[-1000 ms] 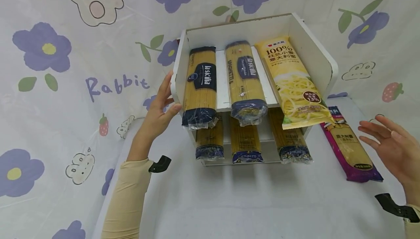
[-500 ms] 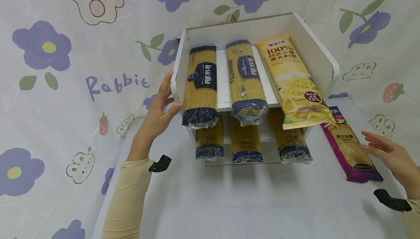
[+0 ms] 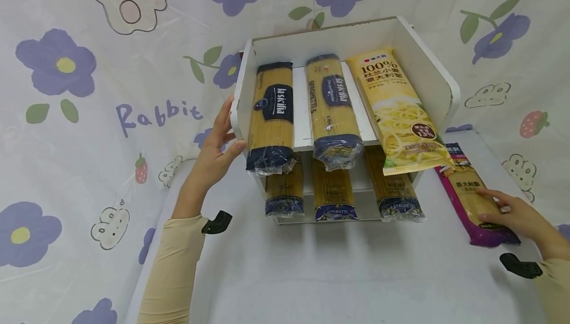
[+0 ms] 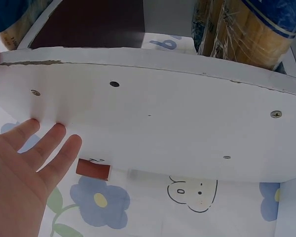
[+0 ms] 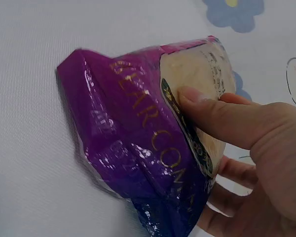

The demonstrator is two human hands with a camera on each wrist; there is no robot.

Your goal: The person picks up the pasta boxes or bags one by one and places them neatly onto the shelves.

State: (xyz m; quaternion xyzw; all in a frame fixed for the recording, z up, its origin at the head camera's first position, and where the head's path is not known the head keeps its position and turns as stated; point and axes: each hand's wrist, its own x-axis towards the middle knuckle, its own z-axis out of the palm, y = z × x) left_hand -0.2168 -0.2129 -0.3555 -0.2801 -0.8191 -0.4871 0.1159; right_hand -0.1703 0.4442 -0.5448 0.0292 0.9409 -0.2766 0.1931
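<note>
In the head view my left hand (image 3: 213,153) rests against the left side of a white two-level shelf (image 3: 427,74). Its extended fingers touch the outer panel (image 4: 153,118), as the left wrist view shows, with the thumb near the front edge. On the right, my right hand (image 3: 518,215) holds a purple packet of spaghetti (image 3: 467,188) lying on the table beside the shelf. Seen in the right wrist view, the thumb presses the top of the packet (image 5: 133,123) and the other fingers curl round its far side, partly hidden.
The upper level bears two dark-labelled spaghetti packs (image 3: 271,116) and a yellow pasta bag (image 3: 401,116), ends jutting over the front. Several spaghetti packs (image 3: 333,190) lie on the lower level. A flower-patterned cloth (image 3: 156,67) hangs behind the white table (image 3: 338,274).
My right hand has come down and left from above the table's right side and taken hold of the purple spaghetti packet. The left hand and shelf have stayed put.
</note>
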